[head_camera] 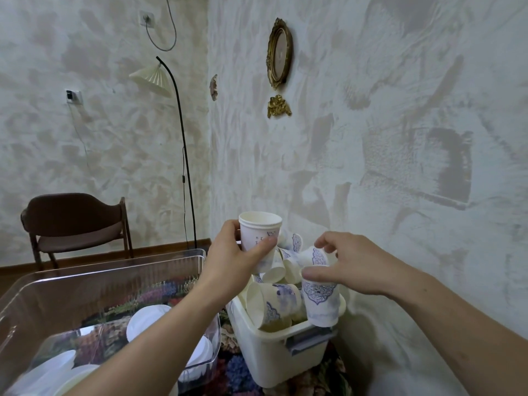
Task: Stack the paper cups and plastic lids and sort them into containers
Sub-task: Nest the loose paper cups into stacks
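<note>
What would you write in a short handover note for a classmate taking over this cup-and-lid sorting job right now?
Left hand: holds a short stack of cups upright above the white bin.
Right hand: fingers grip the rim of one cup at the bin's near edge.
White bin: piled with loose cups, lying anyhow.
Clear box: holds white lids, mostly unstacked.
Done: a few cups nested.
Left: nest the remaining cups, stack the lids, sort both.

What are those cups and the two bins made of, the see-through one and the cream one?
The cups look like matte white paper with blue printed motifs and rolled rims. The see-through bin looks like clear glossy hard plastic: the floral cloth shows through its walls. The cream bin seems to be opaque, smooth plastic with a grey latch.
</note>
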